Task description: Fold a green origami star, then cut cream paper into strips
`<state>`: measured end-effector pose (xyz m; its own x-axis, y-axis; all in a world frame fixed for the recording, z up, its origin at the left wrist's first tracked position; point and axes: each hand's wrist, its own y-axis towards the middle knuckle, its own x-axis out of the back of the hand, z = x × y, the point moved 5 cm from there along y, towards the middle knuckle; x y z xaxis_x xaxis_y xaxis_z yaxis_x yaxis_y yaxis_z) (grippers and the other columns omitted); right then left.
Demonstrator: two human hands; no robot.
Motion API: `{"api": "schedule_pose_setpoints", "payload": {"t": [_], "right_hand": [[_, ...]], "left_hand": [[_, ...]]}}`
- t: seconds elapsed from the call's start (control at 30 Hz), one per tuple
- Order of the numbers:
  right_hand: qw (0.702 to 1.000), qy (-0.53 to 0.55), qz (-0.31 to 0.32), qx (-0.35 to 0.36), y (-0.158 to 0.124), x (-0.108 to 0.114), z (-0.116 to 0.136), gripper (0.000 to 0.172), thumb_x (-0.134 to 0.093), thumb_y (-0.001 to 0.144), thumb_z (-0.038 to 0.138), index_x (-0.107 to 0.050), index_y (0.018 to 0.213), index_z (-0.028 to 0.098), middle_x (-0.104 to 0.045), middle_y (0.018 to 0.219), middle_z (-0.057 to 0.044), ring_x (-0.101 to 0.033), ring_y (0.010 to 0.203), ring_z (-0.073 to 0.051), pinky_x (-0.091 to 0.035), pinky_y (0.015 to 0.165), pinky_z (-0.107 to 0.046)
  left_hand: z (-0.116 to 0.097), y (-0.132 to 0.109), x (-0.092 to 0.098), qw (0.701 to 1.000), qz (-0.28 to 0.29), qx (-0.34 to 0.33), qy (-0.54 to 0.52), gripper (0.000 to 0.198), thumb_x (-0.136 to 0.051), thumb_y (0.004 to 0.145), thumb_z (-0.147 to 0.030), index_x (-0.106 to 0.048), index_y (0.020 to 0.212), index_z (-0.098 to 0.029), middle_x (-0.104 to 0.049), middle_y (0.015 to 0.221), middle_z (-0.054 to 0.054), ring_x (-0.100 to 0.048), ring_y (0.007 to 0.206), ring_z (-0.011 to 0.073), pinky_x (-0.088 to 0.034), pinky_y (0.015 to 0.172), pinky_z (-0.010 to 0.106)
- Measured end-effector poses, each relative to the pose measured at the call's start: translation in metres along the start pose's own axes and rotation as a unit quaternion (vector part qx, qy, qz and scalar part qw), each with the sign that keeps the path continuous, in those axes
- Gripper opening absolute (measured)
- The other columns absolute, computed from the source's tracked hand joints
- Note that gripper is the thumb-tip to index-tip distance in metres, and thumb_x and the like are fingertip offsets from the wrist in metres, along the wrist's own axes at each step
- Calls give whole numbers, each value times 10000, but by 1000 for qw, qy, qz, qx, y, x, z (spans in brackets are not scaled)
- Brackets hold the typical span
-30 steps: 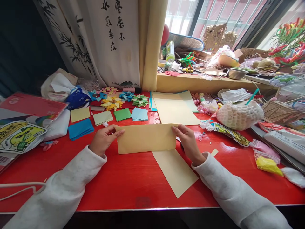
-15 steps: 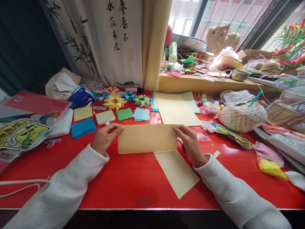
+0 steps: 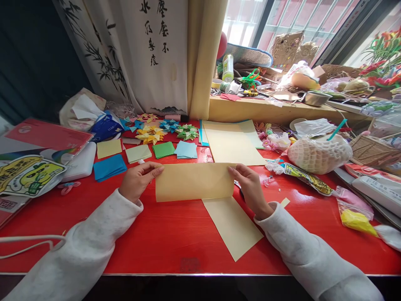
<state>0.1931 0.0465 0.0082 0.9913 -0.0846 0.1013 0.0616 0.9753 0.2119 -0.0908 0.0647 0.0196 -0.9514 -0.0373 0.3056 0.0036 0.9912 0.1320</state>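
A wide strip of pale yellow paper (image 3: 194, 182) is stretched between my two hands, its long side running left to right. My left hand (image 3: 138, 182) pinches its upper left corner between thumb and fingers. At the upper right corner, my right hand (image 3: 249, 188) pinches it the same way. Below the strip, a second pale yellow sheet (image 3: 233, 230) lies slantwise on the red table, its upper end partly covered by the strip. Just behind my right hand, a dark object, perhaps scissors, shows only in part.
Small paper stacks in green (image 3: 163, 149), light blue (image 3: 185, 150) and blue (image 3: 109, 168) lie behind my left hand. Folded paper stars (image 3: 150, 134) sit farther back. Large cream sheets (image 3: 234, 142) lie by the windowsill. A netted round object (image 3: 319, 154) with a teal straw stands right.
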Motion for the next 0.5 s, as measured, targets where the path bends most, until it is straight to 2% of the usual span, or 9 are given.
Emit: {"api": "schedule_pose_setpoints", "payload": {"t": [0.23,0.5], "right_hand": [[1000,2,-10,8,0,1,0,269,-535,730,434,-513,640,182,-504,651,2,-444,607,-115,-360,523,-240],[1000,10,-9,7,0,1,1,259,-532,736,425,-527,653,180,-499,646,4,-437,594,-110,-351,511,-239]], "left_hand": [[1,-1,1,1000,-7,19,-2,239,-640,639,-391,-635,733,-171,-521,611,-24,-388,507,66,-326,450,180],[2,1,1,1000,-5,16,-8,256,-642,634,-394,-641,749,-165,-511,595,-22,-390,484,63,-328,434,180]]}}
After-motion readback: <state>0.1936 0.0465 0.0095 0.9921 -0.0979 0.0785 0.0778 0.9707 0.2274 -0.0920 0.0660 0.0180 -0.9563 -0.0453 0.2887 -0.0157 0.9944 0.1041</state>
